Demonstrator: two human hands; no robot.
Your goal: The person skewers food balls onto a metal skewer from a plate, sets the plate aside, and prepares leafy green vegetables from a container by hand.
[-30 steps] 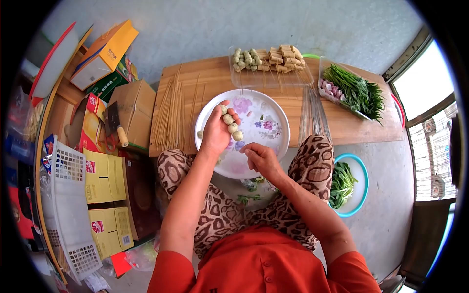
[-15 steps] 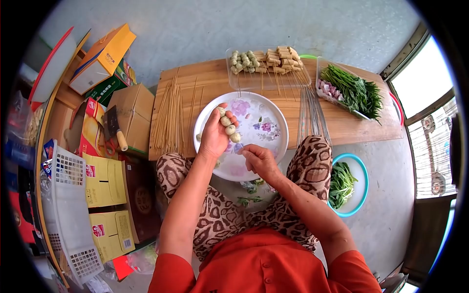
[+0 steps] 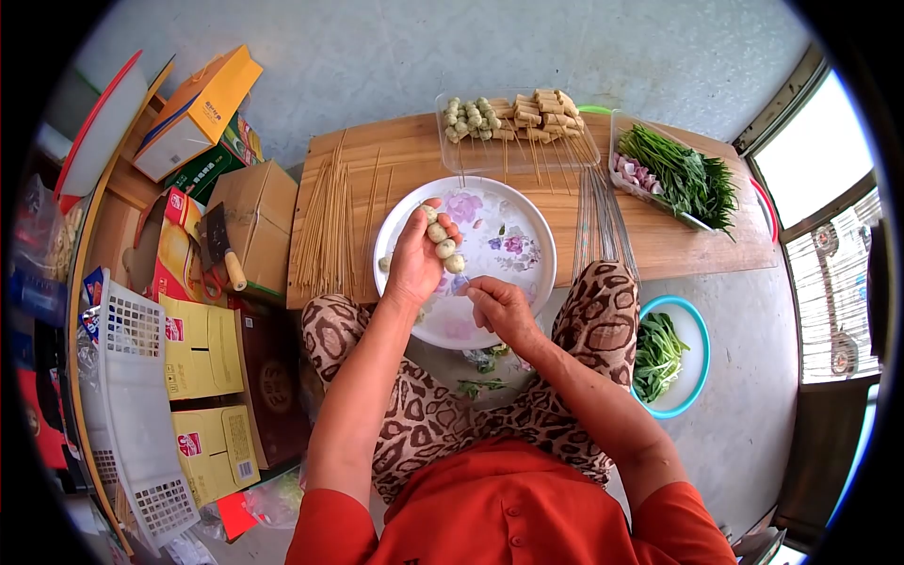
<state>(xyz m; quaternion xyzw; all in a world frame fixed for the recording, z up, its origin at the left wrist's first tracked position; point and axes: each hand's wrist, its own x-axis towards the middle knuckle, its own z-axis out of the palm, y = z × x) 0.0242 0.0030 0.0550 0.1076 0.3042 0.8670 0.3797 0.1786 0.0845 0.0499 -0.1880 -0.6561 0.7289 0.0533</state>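
Observation:
My left hand (image 3: 415,259) is closed around a row of several pale green-speckled balls (image 3: 445,249), which lie along its fingers over a round floral plate (image 3: 540,247). Just below the lowest ball, my right hand (image 3: 502,309) pinches the end of what looks like a thin skewer; most of that skewer is hidden by the balls and fingers. Partly behind my left wrist, another pale ball (image 3: 384,265) rests near the plate's left edge.
Bamboo skewers (image 3: 325,235) lie left on the wooden table (image 3: 697,254). Behind the plate is a clear tray (image 3: 471,160) of filled skewers. Metal skewers (image 3: 593,221) and a container of greens (image 3: 680,174) are rightward. A blue-rimmed basin (image 3: 704,363) and a cleaver (image 3: 218,235) flank my legs.
Hardly anything differs. Both hands and the row of balls have shifted very slightly, with the same grips kept.

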